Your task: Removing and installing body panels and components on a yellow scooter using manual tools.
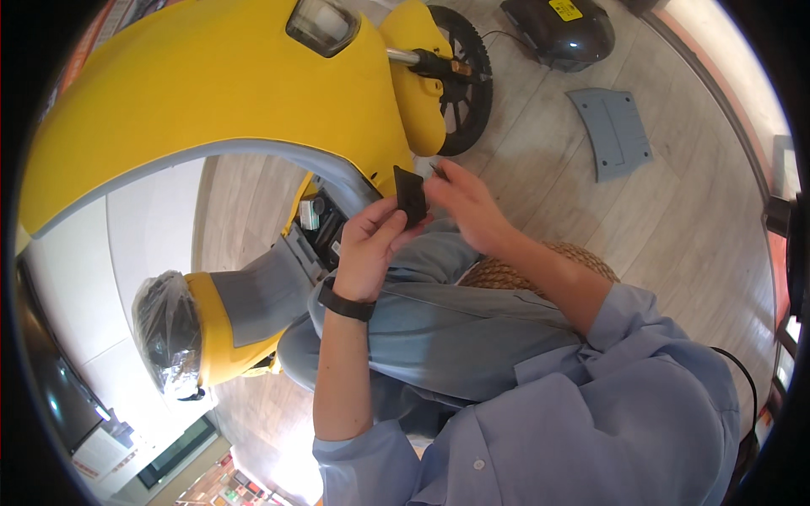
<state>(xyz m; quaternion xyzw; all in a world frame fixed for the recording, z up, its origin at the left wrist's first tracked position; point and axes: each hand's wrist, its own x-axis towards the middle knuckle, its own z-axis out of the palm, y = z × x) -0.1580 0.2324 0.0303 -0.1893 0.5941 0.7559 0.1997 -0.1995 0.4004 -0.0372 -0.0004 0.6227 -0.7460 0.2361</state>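
Observation:
In front of my knees, my left hand (368,246) pinches a thin, flat black plate (410,196) between thumb and fingers, its face turned toward my right hand. My right hand (469,205) is closed beside the plate's edge, fingers curled round a small dark piece (438,171) whose kind I cannot make out. Just beyond my left hand is the yellow scooter (211,93), with an open compartment (319,221) in its footboard. Black parts and a pale block show inside that compartment.
A grey plastic panel (614,133) with corner holes lies on the wood floor. Farther back sits a glossy black rounded case (565,35). The scooter's wheel (469,80) is at the top. I sit on a woven stool (506,274); a plastic-wrapped seat end (171,333) is at left.

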